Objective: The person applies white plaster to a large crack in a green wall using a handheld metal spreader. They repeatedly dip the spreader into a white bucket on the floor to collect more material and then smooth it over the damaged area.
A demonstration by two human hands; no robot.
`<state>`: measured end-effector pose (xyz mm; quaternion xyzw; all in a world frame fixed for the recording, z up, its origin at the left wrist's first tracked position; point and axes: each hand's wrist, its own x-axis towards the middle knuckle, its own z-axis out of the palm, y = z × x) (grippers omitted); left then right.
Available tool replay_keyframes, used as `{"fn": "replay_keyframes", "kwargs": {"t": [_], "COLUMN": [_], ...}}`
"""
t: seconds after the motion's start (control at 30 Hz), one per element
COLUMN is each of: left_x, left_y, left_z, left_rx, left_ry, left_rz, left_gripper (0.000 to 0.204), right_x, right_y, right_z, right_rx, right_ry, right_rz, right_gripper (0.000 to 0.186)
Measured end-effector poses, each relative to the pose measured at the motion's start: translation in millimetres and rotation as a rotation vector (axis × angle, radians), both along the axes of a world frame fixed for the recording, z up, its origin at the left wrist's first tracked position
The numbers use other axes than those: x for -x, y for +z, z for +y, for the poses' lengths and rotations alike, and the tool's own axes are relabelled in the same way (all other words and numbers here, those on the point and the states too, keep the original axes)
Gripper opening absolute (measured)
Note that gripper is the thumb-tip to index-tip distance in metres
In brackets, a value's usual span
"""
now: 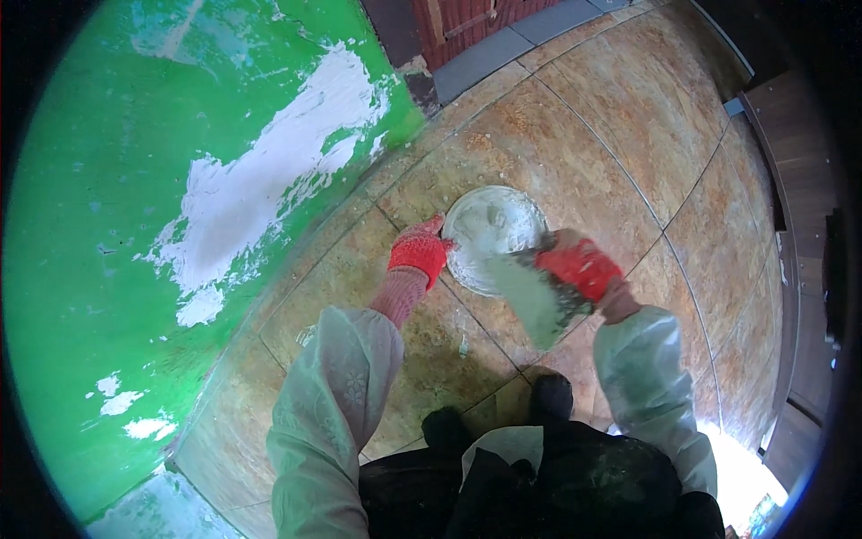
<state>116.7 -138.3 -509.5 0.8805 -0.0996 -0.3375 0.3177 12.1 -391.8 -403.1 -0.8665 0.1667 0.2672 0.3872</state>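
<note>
A round white bucket (496, 208) of white putty stands on the tiled floor in front of me. My left hand (420, 250), in a red glove, is closed on the bucket's left rim. My right hand (579, 266), also red-gloved, grips a wide putty knife (532, 304) at the bucket's right side. Its broad pale blade slants down and toward me, partly over the near rim, and is blurred by motion. The knife's handle is mostly hidden in my fist. Whether the blade touches the putty I cannot tell.
On the left rises a green wall (99, 234) with a large rough patch of white putty (251, 189) and several smaller smears. A reddish-brown door (458, 31) stands at the far end, dark wooden furniture (813, 180) along the right. My shoes (550, 395) are just behind the bucket.
</note>
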Motion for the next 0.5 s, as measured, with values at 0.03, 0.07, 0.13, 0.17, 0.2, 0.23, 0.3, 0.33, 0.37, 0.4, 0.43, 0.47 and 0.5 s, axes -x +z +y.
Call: {"fn": "replay_keyframes", "kwargs": {"t": [0.03, 0.07, 0.13, 0.17, 0.2, 0.23, 0.3, 0.33, 0.37, 0.4, 0.43, 0.47, 0.5], "left_x": [1.5, 2.8, 6.0, 6.6, 7.1, 7.2, 10.4, 11.7, 13.5, 14.8, 16.1, 17.5, 21.1], "left_y": [6.5, 11.0, 0.0, -7.5, -8.9, -9.2, -3.8, 2.1, 7.6, 11.6, 14.2, 16.9, 17.2], "left_z": [-12.0, -16.0, -3.1, 8.6, 10.0, 9.6, 2.5, -3.9, -8.3, -8.2, -8.5, -8.7, -7.3], "left_rx": [-0.033, -0.073, -0.159, -0.247, -0.246, -0.121, 0.013, -0.028, -0.07, -0.076, -0.114, -0.151, -0.157], "left_ry": [-0.049, -0.082, -0.195, -0.309, -0.309, -0.135, 0.031, 0.022, 0.015, 0.015, 0.017, 0.019, 0.018], "left_rz": [-0.029, -0.063, -0.32, -0.568, -0.564, -0.321, -0.072, -0.107, -0.14, -0.14, -0.177, -0.214, -0.213], "left_gripper": [0.065, 0.066, 0.065, 0.063, 0.063, 0.063, 0.063, 0.063, 0.063, 0.063, 0.063, 0.063, 0.063], "right_x": [2.2, 10.0, 11.3, 3.4, -5.5, -2.2, 15.4, 28.9, 37.0, 34.9, 29.6, 24.2, 20.6], "right_y": [-30.6, -51.0, -41.7, -16.4, 13.7, 26.9, 20.3, -1.5, -12.8, -14.7, -14.6, -15.0, -22.9], "right_z": [0.6, 0.6, 4.0, 6.3, 0.5, -8.8, -26.2, -28.7, -29.7, -23.1, -9.8, 3.2, 15.2], "right_rx": [0.047, 0.05, -0.025, -0.129, -0.045, -0.072, -0.092, -0.024, 0.044, 0.038, -0.006, -0.051, -0.004], "right_ry": [0.202, 0.195, 0.165, 0.113, 0.0, 0.026, 0.045, 0.109, 0.176, 0.176, 0.073, -0.031, -0.066], "right_rz": [-0.062, -0.06, -0.22, -0.128, 0.112, 0.17, 0.233, 0.04, -0.15, -0.151, -0.062, 0.027, 0.017], "right_gripper": [0.038, 0.038, 0.03, 0.027, 0.029, 0.032, 0.034, 0.036, 0.039, 0.039, 0.04, 0.041, 0.044]}}
